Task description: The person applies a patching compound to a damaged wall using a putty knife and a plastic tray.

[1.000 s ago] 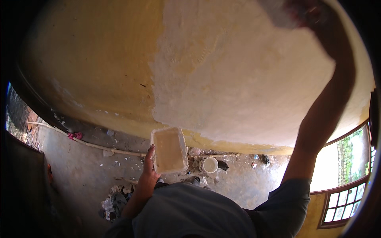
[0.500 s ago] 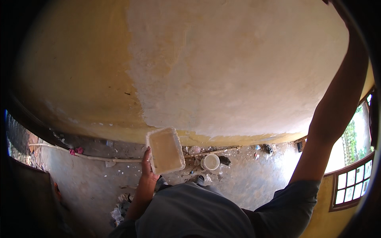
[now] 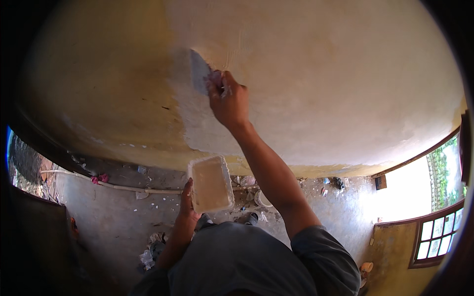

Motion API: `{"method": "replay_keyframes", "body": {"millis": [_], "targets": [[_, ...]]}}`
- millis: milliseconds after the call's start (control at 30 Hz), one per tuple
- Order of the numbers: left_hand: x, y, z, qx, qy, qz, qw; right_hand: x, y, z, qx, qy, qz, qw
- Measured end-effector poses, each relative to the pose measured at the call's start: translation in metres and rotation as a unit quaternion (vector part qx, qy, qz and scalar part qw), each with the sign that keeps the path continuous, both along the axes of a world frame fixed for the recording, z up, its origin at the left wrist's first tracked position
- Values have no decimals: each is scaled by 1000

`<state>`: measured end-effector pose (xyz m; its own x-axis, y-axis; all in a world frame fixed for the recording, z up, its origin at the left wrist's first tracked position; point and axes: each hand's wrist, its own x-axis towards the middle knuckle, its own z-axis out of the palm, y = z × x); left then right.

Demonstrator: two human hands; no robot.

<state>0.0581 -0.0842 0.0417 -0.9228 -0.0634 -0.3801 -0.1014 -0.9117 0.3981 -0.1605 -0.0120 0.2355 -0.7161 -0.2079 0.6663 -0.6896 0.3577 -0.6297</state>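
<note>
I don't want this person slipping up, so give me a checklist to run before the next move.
1. Right hand gripping the broad scraper: ok.
2. Scraper near the edge between the pale coat and yellow wall: ok.
3. Left hand holding the tray: ok.
4. Amount left in the tray: cannot tell.
5. Floor uncluttered: not ok; crumpled plastic and a pole lie there.
6. White bucket fully visible: not ok; right arm partly hides it.

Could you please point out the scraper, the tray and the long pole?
Scraper (image 3: 198, 73): head view, middle of its blade.
Tray (image 3: 227, 185): head view, its right-hand wall.
Long pole (image 3: 160, 191): head view, left of the tray.
</note>
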Motion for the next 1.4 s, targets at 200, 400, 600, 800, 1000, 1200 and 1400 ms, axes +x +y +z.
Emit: {"method": "replay_keyframes", "body": {"millis": [200,400,600,800,1000,1200,1400], "targets": [[2,-3,-7,10,24,18,1000,-34,214,-16,-223,-71,-60,970],[-3,3,8,17,41,-11,999,30,220,20,-296,-80,-14,952],[-2,1,27,-6,12,-42,999,37,-5,74,125,-13,-29,992],[3,0,35,-9,1,-37,999,-11,187,38,-181,-64,-86,978],[-1,2,18,24,13,-35,999,35,178,65,-263,-80,-13,961],[-2,3,28,1,35,-42,999,15,-3,106,38,71,-27,996],[4,-4,21,13,32,-25,999,-18,160,91,-116,45,-83,989]]}}
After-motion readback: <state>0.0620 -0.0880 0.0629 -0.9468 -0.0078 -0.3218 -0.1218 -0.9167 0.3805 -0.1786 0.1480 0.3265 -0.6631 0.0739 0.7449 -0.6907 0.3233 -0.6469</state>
